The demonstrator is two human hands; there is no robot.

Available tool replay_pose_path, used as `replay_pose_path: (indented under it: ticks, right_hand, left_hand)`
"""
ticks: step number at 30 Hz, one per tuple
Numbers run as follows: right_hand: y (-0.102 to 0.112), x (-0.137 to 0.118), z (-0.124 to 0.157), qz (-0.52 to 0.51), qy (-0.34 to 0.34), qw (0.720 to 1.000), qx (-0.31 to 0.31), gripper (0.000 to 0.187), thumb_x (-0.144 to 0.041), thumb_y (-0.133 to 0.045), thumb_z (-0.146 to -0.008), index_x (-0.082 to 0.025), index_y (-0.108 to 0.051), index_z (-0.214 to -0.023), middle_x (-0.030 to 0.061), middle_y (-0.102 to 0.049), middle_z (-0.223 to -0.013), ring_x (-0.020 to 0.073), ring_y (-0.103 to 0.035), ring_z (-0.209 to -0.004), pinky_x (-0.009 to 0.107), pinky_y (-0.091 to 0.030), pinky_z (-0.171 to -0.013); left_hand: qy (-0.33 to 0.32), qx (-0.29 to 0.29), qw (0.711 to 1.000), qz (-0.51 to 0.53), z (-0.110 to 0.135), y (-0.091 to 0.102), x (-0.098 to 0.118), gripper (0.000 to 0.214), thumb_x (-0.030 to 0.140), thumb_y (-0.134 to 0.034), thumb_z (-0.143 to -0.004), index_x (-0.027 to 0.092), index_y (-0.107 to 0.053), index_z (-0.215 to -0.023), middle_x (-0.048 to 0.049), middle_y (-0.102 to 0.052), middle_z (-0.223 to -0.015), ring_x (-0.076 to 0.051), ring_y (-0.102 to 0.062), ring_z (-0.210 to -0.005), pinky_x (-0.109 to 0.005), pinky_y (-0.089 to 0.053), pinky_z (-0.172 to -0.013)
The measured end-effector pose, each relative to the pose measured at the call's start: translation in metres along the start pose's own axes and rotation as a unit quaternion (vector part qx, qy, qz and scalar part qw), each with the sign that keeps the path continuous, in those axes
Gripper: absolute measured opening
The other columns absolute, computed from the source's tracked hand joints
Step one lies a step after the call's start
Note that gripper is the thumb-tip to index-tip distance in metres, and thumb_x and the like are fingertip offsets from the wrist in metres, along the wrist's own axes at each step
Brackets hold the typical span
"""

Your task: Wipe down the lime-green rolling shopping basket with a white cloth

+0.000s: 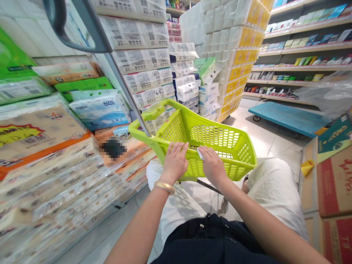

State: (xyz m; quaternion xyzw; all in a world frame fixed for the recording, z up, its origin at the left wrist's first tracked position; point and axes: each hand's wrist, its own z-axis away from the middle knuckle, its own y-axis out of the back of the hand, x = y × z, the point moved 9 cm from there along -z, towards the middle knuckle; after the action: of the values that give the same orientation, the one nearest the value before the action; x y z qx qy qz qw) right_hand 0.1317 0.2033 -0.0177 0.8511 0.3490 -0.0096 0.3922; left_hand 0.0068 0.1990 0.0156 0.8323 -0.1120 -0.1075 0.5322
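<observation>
In front of me is a lime-green plastic shopping basket (220, 136) with perforated sides, on wheels, with a grey pull handle (121, 75) rising at its left end. My left hand (176, 162), with a gold bangle at the wrist, lies on the basket's near rim, its fingers curled over the edge. Just to the right, my right hand (213, 164) is at the same rim, with its fingers closed on a small white wipe (200, 154). The wipe is mostly hidden under the fingers.
Packs of tissue (41, 124) are stacked at the left and behind the basket. A tall stack of yellow-and-white paper rolls (236, 62) stands beyond. A blue platform cart (286, 115) is at the right, near shelves (305, 47) and cardboard boxes (334, 183).
</observation>
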Motion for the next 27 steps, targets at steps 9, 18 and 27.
replay_pose_path:
  ticks: [9,18,27]
  right_hand:
    - [0.003,-0.017,0.011,-0.001,0.066,0.997,-0.026,0.057,0.002,-0.038,-0.082,-0.014,-0.058,-0.133,0.0118,-0.062,-0.137,0.0224,-0.058,-0.128,0.045,-0.045,-0.111]
    - [0.006,-0.025,0.015,0.009,0.059,0.997,-0.042,0.055,0.002,-0.040,-0.083,-0.013,-0.060,-0.132,0.0124,-0.063,-0.135,0.0230,-0.059,-0.127,0.044,-0.046,-0.111]
    - [0.007,-0.023,0.013,0.007,0.073,0.996,-0.058,0.055,0.002,-0.038,-0.084,-0.013,-0.059,-0.133,0.0119,-0.059,-0.140,0.0218,-0.057,-0.130,0.042,-0.045,-0.112]
  left_hand:
    - [-0.003,0.006,1.000,0.031,0.007,0.006,-0.013,0.055,0.014,-0.050,-0.083,0.016,-0.052,-0.138,-0.0088,-0.059,-0.134,-0.026,-0.046,-0.131,-0.046,-0.022,-0.122]
    - [0.012,0.018,0.999,0.048,0.012,0.006,-0.022,0.053,0.016,-0.051,-0.081,0.018,-0.055,-0.134,-0.0087,-0.060,-0.131,-0.027,-0.046,-0.131,-0.049,-0.020,-0.122]
    - [0.002,0.013,0.998,0.056,0.008,0.005,-0.017,0.056,0.015,-0.051,-0.081,0.018,-0.052,-0.137,-0.0088,-0.059,-0.132,-0.026,-0.045,-0.132,-0.048,-0.019,-0.123]
